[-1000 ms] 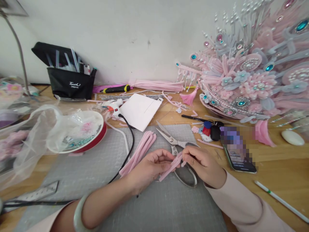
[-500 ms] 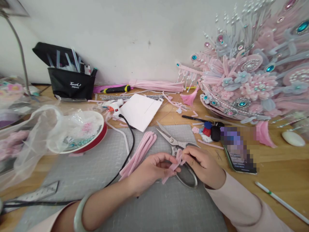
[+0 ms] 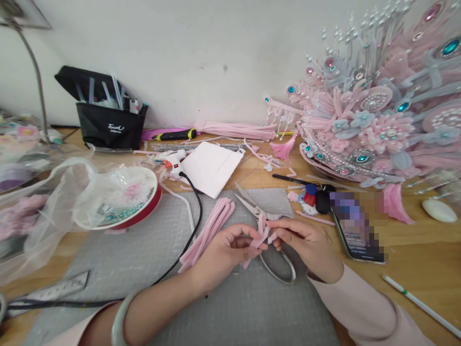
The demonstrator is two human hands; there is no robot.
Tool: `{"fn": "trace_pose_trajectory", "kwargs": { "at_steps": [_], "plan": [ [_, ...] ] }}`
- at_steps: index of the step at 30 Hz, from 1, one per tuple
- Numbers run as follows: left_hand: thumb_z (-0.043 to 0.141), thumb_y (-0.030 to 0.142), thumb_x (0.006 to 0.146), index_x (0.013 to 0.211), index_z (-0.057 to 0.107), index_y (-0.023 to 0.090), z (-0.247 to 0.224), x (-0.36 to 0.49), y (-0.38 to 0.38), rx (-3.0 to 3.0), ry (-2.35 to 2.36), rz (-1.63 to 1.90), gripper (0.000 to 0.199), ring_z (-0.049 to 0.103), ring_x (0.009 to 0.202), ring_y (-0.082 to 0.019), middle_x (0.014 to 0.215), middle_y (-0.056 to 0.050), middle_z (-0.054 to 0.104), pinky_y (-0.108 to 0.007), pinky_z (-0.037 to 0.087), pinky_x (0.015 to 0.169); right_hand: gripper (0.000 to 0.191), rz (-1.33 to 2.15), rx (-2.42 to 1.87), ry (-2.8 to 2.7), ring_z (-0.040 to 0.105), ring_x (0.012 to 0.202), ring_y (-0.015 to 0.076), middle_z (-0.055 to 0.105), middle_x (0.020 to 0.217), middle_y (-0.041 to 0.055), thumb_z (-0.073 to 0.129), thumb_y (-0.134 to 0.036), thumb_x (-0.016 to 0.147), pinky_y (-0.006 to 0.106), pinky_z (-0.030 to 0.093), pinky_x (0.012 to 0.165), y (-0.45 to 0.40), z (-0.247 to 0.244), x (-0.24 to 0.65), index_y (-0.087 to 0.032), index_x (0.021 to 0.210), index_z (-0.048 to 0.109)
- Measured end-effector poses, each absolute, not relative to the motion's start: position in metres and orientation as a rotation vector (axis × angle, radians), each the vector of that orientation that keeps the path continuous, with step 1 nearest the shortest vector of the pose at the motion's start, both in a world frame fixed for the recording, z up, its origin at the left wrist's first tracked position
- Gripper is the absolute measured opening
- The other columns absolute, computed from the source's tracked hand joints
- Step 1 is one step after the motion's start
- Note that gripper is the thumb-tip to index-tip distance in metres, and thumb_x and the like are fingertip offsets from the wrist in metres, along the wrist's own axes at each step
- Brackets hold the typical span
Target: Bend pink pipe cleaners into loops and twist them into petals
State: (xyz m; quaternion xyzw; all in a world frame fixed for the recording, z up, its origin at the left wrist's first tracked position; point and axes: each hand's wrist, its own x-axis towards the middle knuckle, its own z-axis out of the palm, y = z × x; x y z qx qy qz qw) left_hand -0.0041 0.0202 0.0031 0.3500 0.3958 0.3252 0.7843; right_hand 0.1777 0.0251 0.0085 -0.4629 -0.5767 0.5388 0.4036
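Between my two hands is a short pink fuzzy pipe cleaner [image 3: 261, 235], bent and crossed over itself. My left hand [image 3: 230, 247] pinches its lower part between thumb and fingers. At its right end, my right hand [image 3: 302, 242] closes thumb and forefinger on a strand of it. Metal scissors [image 3: 257, 211] lie on the grey cutting mat [image 3: 230, 307] beneath my fingers, blades slightly apart and pointing up-left; their handles are partly hidden. A folded bundle of pink pipe cleaners [image 3: 212, 228] rests just beyond my left hand.
A white glue gun [image 3: 175, 161] with a black cord lies by a white card [image 3: 214, 168]. A red-rimmed bowl of beads [image 3: 153, 204] stands left, a phone [image 3: 355, 230] and keys [image 3: 322, 198] right. Behind are a black marker case [image 3: 110, 127] and a large beaded pink headpiece [image 3: 374, 115].
The pink pipe cleaner's loop has opened into crossed strands. My right fingers have shifted slightly outward and straightened. The whole view has moved a little.
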Motion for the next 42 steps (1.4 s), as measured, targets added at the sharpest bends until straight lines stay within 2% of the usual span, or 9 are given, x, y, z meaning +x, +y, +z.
{"fn": "trace_pose_trajectory", "kwargs": {
  "at_steps": [6, 10, 15, 19, 26, 30, 34, 37, 42],
  "plan": [
    [0.068, 0.016, 0.065, 0.077, 0.058, 0.015, 0.004, -0.003, 0.019, 0.753, 0.823, 0.754, 0.016, 0.052, 0.059, -0.007, 0.07, 0.001, 0.064, -0.016, 0.033, 0.048, 0.019, 1.565, -1.129, -1.083, 0.058, 0.054, 0.0087, 0.063, 0.063, -0.0016, 0.066, -0.026, 0.07, 0.02, 0.048, 0.052, 0.02, 0.005, 0.167, -0.019, 0.087, 0.058],
    [0.067, 0.016, 0.066, 0.08, 0.058, 0.015, 0.001, -0.003, 0.018, 0.764, 0.815, 0.763, 0.017, 0.057, 0.074, -0.011, 0.078, -0.002, 0.066, -0.018, 0.037, 0.058, 0.029, 1.648, -1.183, -0.967, 0.057, 0.051, 0.0076, 0.065, 0.062, -0.0015, 0.069, -0.026, 0.067, 0.02, 0.047, 0.053, 0.019, 0.007, 0.162, -0.018, 0.091, 0.056],
    [0.067, 0.018, 0.066, 0.08, 0.058, 0.016, -0.002, -0.003, 0.018, 0.828, 0.843, 0.758, 0.017, 0.054, 0.072, -0.01, 0.077, -0.001, 0.063, -0.018, 0.036, 0.056, 0.018, 1.692, -1.192, -0.912, 0.057, 0.053, 0.0078, 0.065, 0.061, -0.0002, 0.071, -0.027, 0.064, 0.019, 0.046, 0.052, 0.02, 0.005, 0.161, -0.014, 0.072, 0.061],
    [0.067, 0.02, 0.066, 0.081, 0.058, 0.015, -0.001, -0.002, 0.018, 0.839, 0.851, 0.752, 0.018, 0.052, 0.066, -0.009, 0.079, -0.002, 0.062, -0.017, 0.035, 0.052, 0.019, 1.706, -1.228, -0.897, 0.055, 0.05, 0.0076, 0.063, 0.057, -0.0011, 0.073, -0.029, 0.06, 0.02, 0.045, 0.051, 0.02, 0.004, 0.16, -0.014, 0.061, 0.062],
    [0.065, 0.02, 0.069, 0.082, 0.058, 0.016, -0.002, -0.002, 0.017, 0.898, 0.855, 0.723, 0.016, 0.055, 0.07, -0.011, 0.081, -0.003, 0.063, -0.017, 0.037, 0.051, 0.022, 1.678, -1.28, -0.892, 0.052, 0.046, 0.0067, 0.061, 0.051, -0.0028, 0.073, -0.031, 0.058, 0.019, 0.042, 0.046, 0.02, 0.007, 0.156, -0.014, 0.058, 0.058],
    [0.065, 0.024, 0.069, 0.079, 0.059, 0.015, 0.0, -0.001, 0.017, 0.888, 0.843, 0.729, 0.015, 0.058, 0.078, -0.015, 0.082, -0.005, 0.064, -0.021, 0.042, 0.062, 0.026, 1.625, -1.298, -0.921, 0.052, 0.045, 0.0076, 0.06, 0.05, -0.0026, 0.073, -0.033, 0.057, 0.02, 0.041, 0.046, 0.018, 0.002, 0.154, -0.015, 0.056, 0.054],
    [0.067, 0.027, 0.065, 0.069, 0.058, 0.014, 0.005, -0.001, 0.018, 0.858, 0.979, 0.731, 0.017, 0.053, 0.059, -0.01, 0.064, -0.001, 0.06, -0.02, 0.039, 0.053, 0.023, 1.562, -1.256, -0.981, 0.049, 0.047, 0.0068, 0.055, 0.049, -0.0049, 0.072, -0.03, 0.06, 0.02, 0.038, 0.049, 0.015, -0.002, 0.151, -0.015, 0.056, 0.055],
    [0.067, 0.026, 0.064, 0.066, 0.057, 0.013, 0.008, -0.001, 0.018, 0.866, 1.035, 0.747, 0.017, 0.051, 0.057, -0.009, 0.061, 0.0, 0.06, -0.018, 0.036, 0.051, 0.021, 1.578, -1.233, -0.987, 0.046, 0.047, 0.0061, 0.053, 0.048, -0.0053, 0.073, -0.028, 0.059, 0.019, 0.035, 0.049, 0.015, -0.001, 0.151, -0.015, 0.057, 0.058],
    [0.067, 0.023, 0.064, 0.064, 0.056, 0.013, 0.01, -0.002, 0.019, 0.834, 1.027, 0.734, 0.015, 0.051, 0.053, -0.008, 0.054, 0.002, 0.059, -0.019, 0.038, 0.052, 0.022, 1.896, -1.123, -0.751, 0.044, 0.047, 0.0056, 0.054, 0.053, -0.0028, 0.073, -0.032, 0.06, 0.019, 0.033, 0.047, 0.018, 0.002, 0.157, -0.013, 0.063, 0.062]
  ]
}}
